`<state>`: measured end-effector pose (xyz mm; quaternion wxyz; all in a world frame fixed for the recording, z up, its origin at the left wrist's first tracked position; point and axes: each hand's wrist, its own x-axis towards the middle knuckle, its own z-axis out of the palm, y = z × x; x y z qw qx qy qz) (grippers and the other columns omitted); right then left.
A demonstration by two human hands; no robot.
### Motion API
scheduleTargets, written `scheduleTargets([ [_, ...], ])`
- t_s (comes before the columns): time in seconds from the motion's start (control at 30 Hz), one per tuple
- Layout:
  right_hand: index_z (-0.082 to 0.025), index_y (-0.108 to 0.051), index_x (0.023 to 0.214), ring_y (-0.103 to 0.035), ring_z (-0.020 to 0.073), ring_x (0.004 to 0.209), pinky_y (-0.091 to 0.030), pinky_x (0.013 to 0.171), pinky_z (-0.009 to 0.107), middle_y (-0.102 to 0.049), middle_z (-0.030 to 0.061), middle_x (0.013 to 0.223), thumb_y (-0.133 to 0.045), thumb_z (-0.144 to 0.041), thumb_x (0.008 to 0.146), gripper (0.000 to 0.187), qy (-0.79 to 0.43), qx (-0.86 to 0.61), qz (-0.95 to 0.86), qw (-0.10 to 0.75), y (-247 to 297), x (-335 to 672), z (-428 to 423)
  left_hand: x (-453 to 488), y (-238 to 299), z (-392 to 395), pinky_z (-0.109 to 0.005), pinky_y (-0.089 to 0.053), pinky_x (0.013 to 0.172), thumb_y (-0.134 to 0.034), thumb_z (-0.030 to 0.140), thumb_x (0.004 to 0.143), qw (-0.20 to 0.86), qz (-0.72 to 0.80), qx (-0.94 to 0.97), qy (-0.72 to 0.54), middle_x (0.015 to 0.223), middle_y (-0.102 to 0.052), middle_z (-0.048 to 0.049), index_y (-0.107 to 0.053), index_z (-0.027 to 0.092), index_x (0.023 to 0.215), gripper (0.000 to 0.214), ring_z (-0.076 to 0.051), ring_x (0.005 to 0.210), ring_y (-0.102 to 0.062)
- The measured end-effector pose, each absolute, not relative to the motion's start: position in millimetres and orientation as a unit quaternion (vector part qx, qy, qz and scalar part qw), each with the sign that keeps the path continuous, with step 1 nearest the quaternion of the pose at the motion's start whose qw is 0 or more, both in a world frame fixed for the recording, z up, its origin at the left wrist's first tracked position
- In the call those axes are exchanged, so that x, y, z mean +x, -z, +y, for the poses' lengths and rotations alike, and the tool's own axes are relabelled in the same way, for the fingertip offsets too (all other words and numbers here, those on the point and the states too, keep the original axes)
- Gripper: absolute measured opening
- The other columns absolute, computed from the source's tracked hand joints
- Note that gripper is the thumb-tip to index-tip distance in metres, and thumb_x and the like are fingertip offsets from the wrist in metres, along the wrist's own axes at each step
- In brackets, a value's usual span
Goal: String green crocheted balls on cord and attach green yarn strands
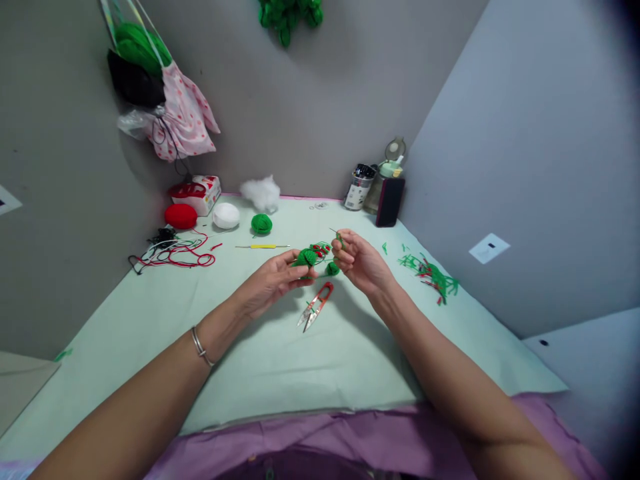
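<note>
My left hand [273,283] is closed, pinching a small green crocheted piece [306,257] above the pale green table cover [280,353]. My right hand [360,261] is closed too, with a thin needle and green yarn [339,237] between its fingertips, right beside that piece. A small green ball [333,269] hangs under the right fingers. More green crochet with red bits [323,249] lies just behind the hands. Red-handled thread snips [316,307] lie on the cover below both hands, touched by neither.
At the back sit a red yarn ball [181,216], a white one [226,215], a green one [261,224], white stuffing [261,192] and a yellow-handled crochet hook [263,247]. Yarn scraps [433,275] lie right. A cup, bottle and phone [390,201] stand in the corner.
</note>
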<state>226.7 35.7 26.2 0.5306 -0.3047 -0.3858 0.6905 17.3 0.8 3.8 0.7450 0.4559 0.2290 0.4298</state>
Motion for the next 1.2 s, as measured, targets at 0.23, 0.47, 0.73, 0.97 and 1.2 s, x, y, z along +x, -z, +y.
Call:
scheduleTargets([
  [0.23, -0.019, -0.058, 0.086, -0.028, 0.0026, 0.043, -0.020, 0.041, 0.018, -0.061, -0.0054, 0.069, -0.076, -0.025, 0.072, 0.024, -0.663, -0.306, -0.427, 0.533, -35, 222, 25, 18, -2, 5, -0.037, -0.051, 0.091, -0.075, 0.037, 0.083, 0.716, 0.274, 0.446, -0.462, 0.099, -0.070, -0.0071, -0.072, 0.017, 0.096, 0.024, -0.019, 0.092, -0.064],
  [0.47, -0.019, -0.062, 0.085, -0.022, 0.0019, 0.042, -0.018, 0.041, 0.019, -0.067, -0.0036, 0.074, -0.075, -0.027, 0.076, 0.018, -0.642, -0.299, -0.473, 0.524, -37, 218, 16, 25, 3, 3, -0.034, -0.050, 0.089, -0.072, 0.038, 0.084, 0.616, 0.349, 0.511, -0.488, 0.098, -0.068, -0.0055, -0.071, 0.017, 0.096, 0.024, -0.018, 0.090, -0.063],
  [0.73, -0.020, -0.068, 0.092, -0.024, 0.0007, 0.040, -0.022, 0.039, 0.020, -0.076, 0.0005, 0.085, -0.079, -0.029, 0.074, 0.023, -0.616, -0.316, -0.505, 0.515, -35, 214, 15, 23, -5, 0, -0.028, -0.050, 0.079, -0.077, 0.033, 0.079, 0.638, 0.332, 0.463, -0.518, 0.088, -0.069, -0.0035, -0.066, 0.014, 0.086, 0.022, -0.014, 0.081, -0.062],
  [0.97, -0.019, -0.074, 0.090, -0.051, 0.0060, 0.047, -0.040, 0.045, 0.022, -0.075, 0.0027, 0.085, -0.084, -0.037, 0.071, 0.029, -0.598, -0.330, -0.521, 0.512, -33, 213, 13, 17, -11, 1, -0.027, -0.053, 0.078, -0.080, 0.028, 0.077, 0.690, 0.287, 0.380, -0.545, 0.090, -0.071, -0.0028, -0.063, 0.014, 0.084, 0.023, -0.012, 0.075, -0.067],
  [1.2, -0.020, -0.072, 0.079, -0.048, 0.0072, 0.052, -0.040, 0.049, 0.022, -0.058, -0.0040, 0.061, -0.084, -0.034, 0.073, 0.019, -0.561, -0.334, -0.540, 0.531, -27, 215, 16, 16, -12, 2, -0.026, -0.056, 0.078, -0.076, 0.030, 0.082, 0.699, 0.275, 0.383, -0.538, 0.089, -0.072, -0.0026, -0.063, 0.017, 0.106, 0.030, -0.013, 0.078, -0.069],
])
